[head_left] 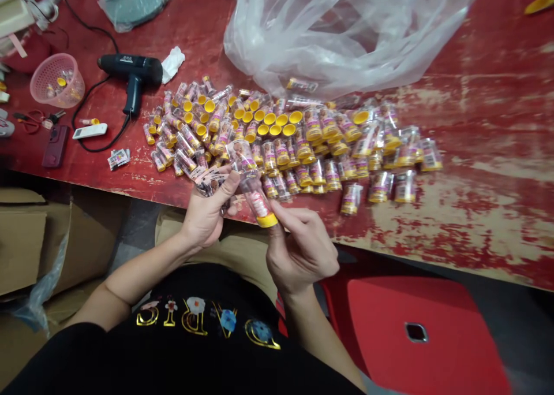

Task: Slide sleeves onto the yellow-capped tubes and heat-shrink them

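Note:
My right hand (300, 248) pinches the yellow-capped lower end of a clear plastic tube (250, 188), which tilts up and to the left. Pinkish contents show inside the tube near the cap. A stack of printed plastic sleeves (210, 178) is gripped in my left hand (208, 210), its thumb lying over them beside the tube. A clear printed sleeve (241, 152) appears at the tube's upper end; whether it is around the tube I cannot tell. Just beyond my hands lie many small labelled tubes with yellow caps (318, 172), some standing, others on their sides.
A dark heat gun (132, 71) with a cord lies at the left, near a pink basket (58, 83). A large clear plastic bag (346, 31) covers the back of the red table (489, 146). A red stool (424, 331) stands below right; cardboard boxes (52, 239) stand at left.

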A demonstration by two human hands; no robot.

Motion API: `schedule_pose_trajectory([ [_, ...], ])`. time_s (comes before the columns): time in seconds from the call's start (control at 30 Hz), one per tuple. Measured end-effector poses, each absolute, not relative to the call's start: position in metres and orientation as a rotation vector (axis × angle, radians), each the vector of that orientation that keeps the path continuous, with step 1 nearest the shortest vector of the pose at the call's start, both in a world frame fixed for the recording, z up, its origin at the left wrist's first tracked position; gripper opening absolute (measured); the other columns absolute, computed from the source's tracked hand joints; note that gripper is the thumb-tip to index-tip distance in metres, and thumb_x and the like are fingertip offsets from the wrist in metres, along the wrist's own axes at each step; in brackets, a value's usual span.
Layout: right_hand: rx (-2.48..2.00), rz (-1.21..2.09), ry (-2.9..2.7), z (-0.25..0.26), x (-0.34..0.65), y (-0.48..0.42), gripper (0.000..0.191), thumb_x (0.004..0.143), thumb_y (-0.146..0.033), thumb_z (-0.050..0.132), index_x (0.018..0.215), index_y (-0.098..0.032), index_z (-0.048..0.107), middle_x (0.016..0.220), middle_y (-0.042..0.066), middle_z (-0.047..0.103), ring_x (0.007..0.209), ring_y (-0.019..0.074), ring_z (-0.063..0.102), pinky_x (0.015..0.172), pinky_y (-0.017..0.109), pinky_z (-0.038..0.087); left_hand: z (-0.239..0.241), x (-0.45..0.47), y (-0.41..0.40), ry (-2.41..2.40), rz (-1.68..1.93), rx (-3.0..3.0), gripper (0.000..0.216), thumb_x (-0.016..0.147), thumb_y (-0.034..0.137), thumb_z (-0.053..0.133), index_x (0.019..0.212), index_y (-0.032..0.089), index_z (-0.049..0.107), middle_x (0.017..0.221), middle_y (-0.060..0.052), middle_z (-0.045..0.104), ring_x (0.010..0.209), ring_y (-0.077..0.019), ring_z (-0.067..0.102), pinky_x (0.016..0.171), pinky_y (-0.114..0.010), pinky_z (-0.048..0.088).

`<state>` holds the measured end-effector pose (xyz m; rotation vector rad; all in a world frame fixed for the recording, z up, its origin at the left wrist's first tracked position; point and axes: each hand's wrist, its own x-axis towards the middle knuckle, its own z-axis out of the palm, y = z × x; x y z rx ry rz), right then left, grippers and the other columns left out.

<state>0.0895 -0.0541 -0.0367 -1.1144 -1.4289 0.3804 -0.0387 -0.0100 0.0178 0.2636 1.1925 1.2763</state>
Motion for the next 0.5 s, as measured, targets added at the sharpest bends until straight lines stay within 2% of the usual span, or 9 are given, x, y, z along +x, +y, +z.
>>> schedule_pose_trajectory([
  [0.1,-1.168,0.397,-1.353,-0.035,0.085,-0.058,0.049,0.084,-0.002,0.07,0.124,-0.031,0.073,0.09,0.001,0.072,0.075,0.0136,0.067,0.066,0.027,0.055,0.02,-0.038,-0.011,1.188,1.292,0.25,0.034,0.067,0.02,0.092,0.09,0.017,0.068,0.084,0.003,0.066,0.055,-0.0032,0.054,0.042,-0.016,0.031],
  [0.23,-1.155,0.627,-1.149,-0.041,0.082,-0.056,0.037,0.087,-0.008,0.071,0.116,-0.029,0.077,0.087,0.001,0.071,0.076,0.0141,0.067,0.065,0.027,0.055,0.021,-0.041,-0.01,1.153,1.238,0.279,0.04,0.061,0.022,0.095,0.088,0.018,0.065,0.085,0.002,0.067,0.068,-0.0082,0.062,0.043,-0.015,0.03],
  [0.37,-1.048,0.883,-1.022,-0.049,0.083,-0.051,0.026,0.089,-0.014,0.07,0.109,-0.028,0.079,0.086,0.001,0.072,0.075,0.0151,0.069,0.065,0.029,0.055,0.022,-0.045,-0.008,1.107,1.172,0.344,0.046,0.056,0.025,0.098,0.087,0.017,0.065,0.08,0.002,0.065,0.061,-0.0065,0.056,0.042,-0.015,0.03],
  [0.43,-1.088,0.808,-1.035,-0.049,0.083,-0.05,0.024,0.088,-0.014,0.071,0.107,-0.027,0.079,0.087,0.002,0.073,0.076,0.0159,0.07,0.068,0.031,0.056,0.021,-0.046,-0.009,1.128,1.154,0.372,0.048,0.055,0.026,0.098,0.089,0.016,0.066,0.078,0.003,0.065,0.058,-0.006,0.054,0.042,-0.015,0.031],
  [0.5,-1.156,0.663,-1.076,-0.047,0.081,-0.05,0.031,0.088,-0.014,0.071,0.115,-0.028,0.077,0.092,0.003,0.073,0.08,0.0164,0.069,0.072,0.032,0.057,0.018,-0.044,-0.012,1.148,1.11,0.397,0.051,0.054,0.028,0.099,0.092,0.016,0.068,0.079,0.001,0.067,0.059,-0.0072,0.056,0.042,-0.016,0.033],
])
